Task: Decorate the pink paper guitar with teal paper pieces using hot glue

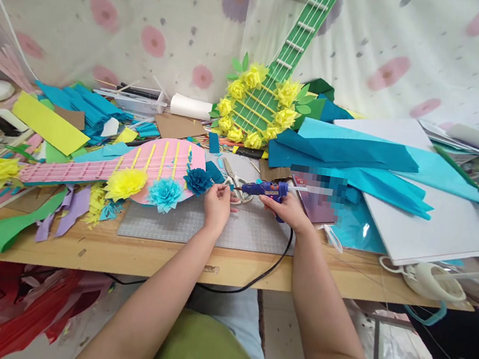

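Observation:
My right hand [291,211] is wrapped round the handle of a blue hot glue gun [271,190], with its nozzle pointing left. Just off the nozzle tip, my left hand [218,203] is closed in a pinch; what sits between its fingertips is too small to make out. Behind the nozzle lie scissors [232,172] with pale handles, partly hidden. To the left of my left hand is a pink paper guitar [170,160] bearing a dark teal paper flower [198,181], a light blue flower [165,194] and a yellow flower [126,185]. A grey cutting mat [165,225] lies beneath.
A green paper guitar [254,107] ringed with yellow flowers leans at the back. Blue crepe paper [346,153] and white boards [434,227] cover the right side. A white cup [435,284] stands near the front edge. The gun's black cord [271,271] hangs over the edge.

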`<state>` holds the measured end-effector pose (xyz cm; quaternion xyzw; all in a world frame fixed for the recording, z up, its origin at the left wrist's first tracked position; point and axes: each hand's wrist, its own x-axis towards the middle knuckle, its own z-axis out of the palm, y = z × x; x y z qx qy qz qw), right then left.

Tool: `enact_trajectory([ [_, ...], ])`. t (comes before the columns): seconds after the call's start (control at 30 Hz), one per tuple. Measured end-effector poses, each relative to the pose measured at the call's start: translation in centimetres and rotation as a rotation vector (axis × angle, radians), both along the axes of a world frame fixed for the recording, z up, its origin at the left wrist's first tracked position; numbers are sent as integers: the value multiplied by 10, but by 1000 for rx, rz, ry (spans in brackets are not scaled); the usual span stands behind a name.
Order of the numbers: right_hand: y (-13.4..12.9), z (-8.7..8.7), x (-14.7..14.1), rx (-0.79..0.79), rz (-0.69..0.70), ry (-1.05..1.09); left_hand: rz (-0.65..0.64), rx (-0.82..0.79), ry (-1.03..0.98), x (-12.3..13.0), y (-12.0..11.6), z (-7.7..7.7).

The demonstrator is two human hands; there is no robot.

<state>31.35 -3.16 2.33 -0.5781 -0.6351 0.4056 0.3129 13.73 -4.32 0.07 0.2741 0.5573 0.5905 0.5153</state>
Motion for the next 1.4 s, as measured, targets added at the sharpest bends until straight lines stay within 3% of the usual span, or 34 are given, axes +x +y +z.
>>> enact_trajectory([
  [0.5,-1,5,-5,-4,-23,25,1,23,35,1,-2,1],
  [0.73,4,-6,0,47,-24,26,-35,22,46,2,-4,5],
  [0.93,14,-19,-1,92,-200,5,-154,83,4,-1,-11,6],
  [1.03,22,-20,-7,135,-295,-90,-214,116,-2,-4,-18,15],
  [1.17,39,-15,-21,173,-319,-215,-272,184,23,-13,-23,36],
  [1.3,55,-13,-34,160,-323,-341,-362,202,125,-34,-15,59],
  [1.4,58,-13,-39,143,-315,-373,-360,234,274,-56,-2,80],
])
